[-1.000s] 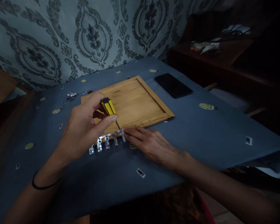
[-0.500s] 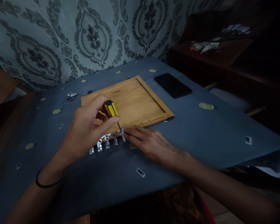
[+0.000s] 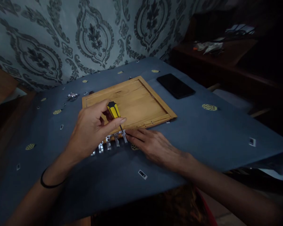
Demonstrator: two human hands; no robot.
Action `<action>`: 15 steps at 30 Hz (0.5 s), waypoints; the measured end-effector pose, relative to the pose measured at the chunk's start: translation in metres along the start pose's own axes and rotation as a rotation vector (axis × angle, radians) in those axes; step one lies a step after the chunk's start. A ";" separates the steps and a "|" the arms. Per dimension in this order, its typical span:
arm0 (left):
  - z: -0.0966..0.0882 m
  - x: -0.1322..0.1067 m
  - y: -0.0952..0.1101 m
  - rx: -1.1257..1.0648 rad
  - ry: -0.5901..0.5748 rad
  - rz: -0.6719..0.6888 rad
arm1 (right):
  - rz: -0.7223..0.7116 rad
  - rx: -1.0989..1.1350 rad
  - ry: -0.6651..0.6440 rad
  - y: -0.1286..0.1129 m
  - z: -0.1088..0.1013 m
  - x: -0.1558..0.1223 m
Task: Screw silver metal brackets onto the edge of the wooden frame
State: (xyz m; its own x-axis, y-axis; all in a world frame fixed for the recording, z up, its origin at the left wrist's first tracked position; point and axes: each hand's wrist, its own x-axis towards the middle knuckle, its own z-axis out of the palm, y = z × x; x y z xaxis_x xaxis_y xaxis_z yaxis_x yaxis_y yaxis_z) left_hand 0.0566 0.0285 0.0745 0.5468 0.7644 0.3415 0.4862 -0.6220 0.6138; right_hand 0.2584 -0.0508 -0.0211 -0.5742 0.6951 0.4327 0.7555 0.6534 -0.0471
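My left hand (image 3: pixel 91 128) is closed around the yellow and black handle of a screwdriver (image 3: pixel 113 110), thumb along its near side. The screwdriver stands tilted, its shaft running down to the base of the rightmost metal hook (image 3: pixel 124 137). My right hand (image 3: pixel 154 145) lies low at the board's near edge, fingers together, fingertips against that same hook. Several similar shiny hooks (image 3: pixel 108 143) line the near edge of a framed wooden board (image 3: pixel 141 102), their prongs hanging over it. My left hand hides part of the board and the leftmost hooks.
The board lies on a table with a blue patterned cloth (image 3: pixel 217 135). A black phone (image 3: pixel 175 85) lies to its right. Small metal pieces (image 3: pixel 72 96) sit in a pile at the far left. A patterned curtain (image 3: pixel 94 34) hangs behind; dark furniture (image 3: pixel 226 59) stands at the right.
My left hand has turned slightly, its thumb sliding a little to the right with the screwdriver handle. The right hand and the board keep their places.
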 end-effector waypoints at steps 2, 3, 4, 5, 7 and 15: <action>-0.001 -0.001 0.001 0.019 -0.006 0.004 | -0.002 0.007 0.010 0.000 -0.001 0.000; -0.001 -0.001 0.002 0.027 -0.008 0.008 | -0.004 0.011 0.016 0.000 -0.001 0.000; -0.001 -0.001 0.002 0.031 -0.009 0.011 | -0.003 0.015 0.020 0.000 0.000 0.000; -0.001 -0.002 0.003 0.032 -0.010 0.013 | -0.002 0.019 0.014 0.001 0.000 0.000; -0.001 -0.002 0.003 0.023 -0.021 0.017 | -0.001 0.025 -0.004 0.001 0.001 -0.001; -0.008 0.004 0.004 -0.130 -0.117 0.003 | 0.001 0.026 0.019 0.000 0.002 -0.001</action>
State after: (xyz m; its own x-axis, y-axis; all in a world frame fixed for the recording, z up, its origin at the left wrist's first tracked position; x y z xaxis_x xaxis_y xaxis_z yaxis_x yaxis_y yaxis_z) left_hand 0.0558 0.0303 0.0843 0.6275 0.7328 0.2632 0.3961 -0.5915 0.7024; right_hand 0.2584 -0.0507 -0.0233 -0.5673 0.6900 0.4496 0.7475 0.6605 -0.0704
